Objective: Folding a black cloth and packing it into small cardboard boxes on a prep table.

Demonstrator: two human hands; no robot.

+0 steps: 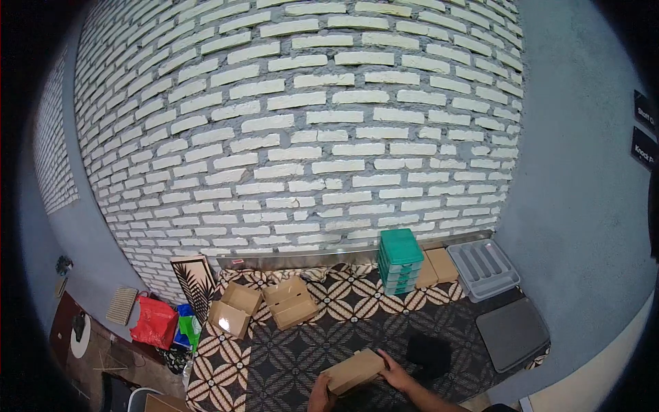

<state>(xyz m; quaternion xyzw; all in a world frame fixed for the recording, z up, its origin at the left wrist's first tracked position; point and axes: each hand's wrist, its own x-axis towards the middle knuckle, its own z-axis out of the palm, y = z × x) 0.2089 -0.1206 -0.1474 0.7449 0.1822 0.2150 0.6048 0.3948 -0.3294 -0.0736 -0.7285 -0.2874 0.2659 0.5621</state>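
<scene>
A closed brown cardboard box (356, 370) is held between my two hands above the patterned tablecloth (288, 360), near the front of the table. My left hand (320, 391) grips its left end. At the right end, my right hand (395, 372) has its fingers along the edge. To the right of that hand lies a black cloth-like item (428, 354), too dark to make out. Two open cardboard boxes stand further back: one at the left (236, 309), the other beside it (291, 304).
Along the back stand a green-topped drawer unit (400, 260), flat cardboard boxes (441, 265) and a grey cutlery tray (484, 270). A dark grey tray or lid (514, 335) lies at the right edge. A red bag (153, 320) is left of the table. The brick wall (309, 154) rises behind.
</scene>
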